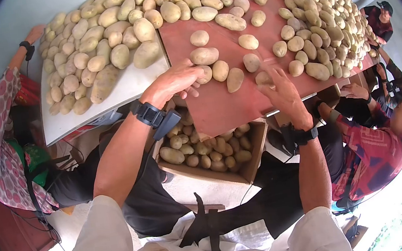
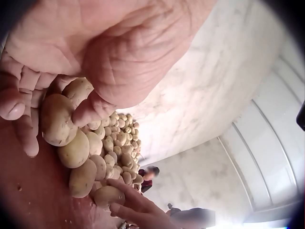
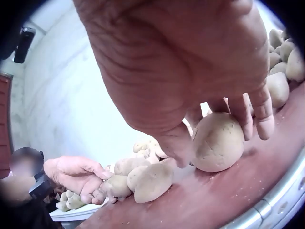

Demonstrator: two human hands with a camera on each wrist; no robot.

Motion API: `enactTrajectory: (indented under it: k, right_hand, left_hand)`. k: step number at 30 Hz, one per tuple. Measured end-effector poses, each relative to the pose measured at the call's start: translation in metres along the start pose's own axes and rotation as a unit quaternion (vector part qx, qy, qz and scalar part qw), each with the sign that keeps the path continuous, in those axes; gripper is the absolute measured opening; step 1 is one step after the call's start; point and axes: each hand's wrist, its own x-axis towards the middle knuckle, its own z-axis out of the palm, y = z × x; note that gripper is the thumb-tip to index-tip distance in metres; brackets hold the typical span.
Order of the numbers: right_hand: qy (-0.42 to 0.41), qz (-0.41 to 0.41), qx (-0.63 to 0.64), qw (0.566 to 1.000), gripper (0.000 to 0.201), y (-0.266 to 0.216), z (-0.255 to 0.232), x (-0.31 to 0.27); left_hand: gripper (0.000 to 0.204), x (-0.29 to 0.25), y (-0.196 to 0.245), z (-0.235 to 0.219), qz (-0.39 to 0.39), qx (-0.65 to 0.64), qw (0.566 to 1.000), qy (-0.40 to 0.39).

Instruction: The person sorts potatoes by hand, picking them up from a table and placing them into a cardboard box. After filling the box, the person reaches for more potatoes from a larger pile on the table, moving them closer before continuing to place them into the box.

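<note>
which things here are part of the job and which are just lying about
Part of the job:
- left hand and its potato
- right hand and its potato
- red table
- box of potatoes, probably

Apparently just lying about:
- brown furniture at far left
- green item there, too unclear to name

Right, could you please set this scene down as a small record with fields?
left hand: thumb and fingers around one potato
right hand: thumb and fingers around another potato
red table: under both hands; loose potatoes between them and beyond
right heap: on the red table
white table: left of the red one, bearing the left heap
box: below the red table's near edge, holding potatoes
other people: at both sides
</note>
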Motion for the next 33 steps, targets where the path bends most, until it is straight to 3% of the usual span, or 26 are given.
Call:
enactTrajectory:
  k: [5,7,15,33]
  right_hand:
    - [0.014,0.049,-0.086,0.995,0.049,0.007,-0.006,-0.007]
    - [0.022,0.010,-0.092,0.995,0.044,0.013,-0.004,-0.007]
    - [-0.020,-0.008,-0.094,0.995,0.045,-0.002,0.004,-0.012]
    - [-0.069,-0.022,-0.100,0.992,0.050,-0.011,0.009,-0.028]
  left_hand:
    - [0.057,-0.001,-0.007,0.006,0.012,-0.006,1.000,0.014]
    - [0.059,0.001,-0.008,0.006,0.009,0.008,1.000,0.014]
    - [0.051,0.007,-0.011,0.005,0.000,0.106,0.994,0.024]
    - [0.053,-0.001,-0.012,0.004,-0.014,0.162,0.985,0.051]
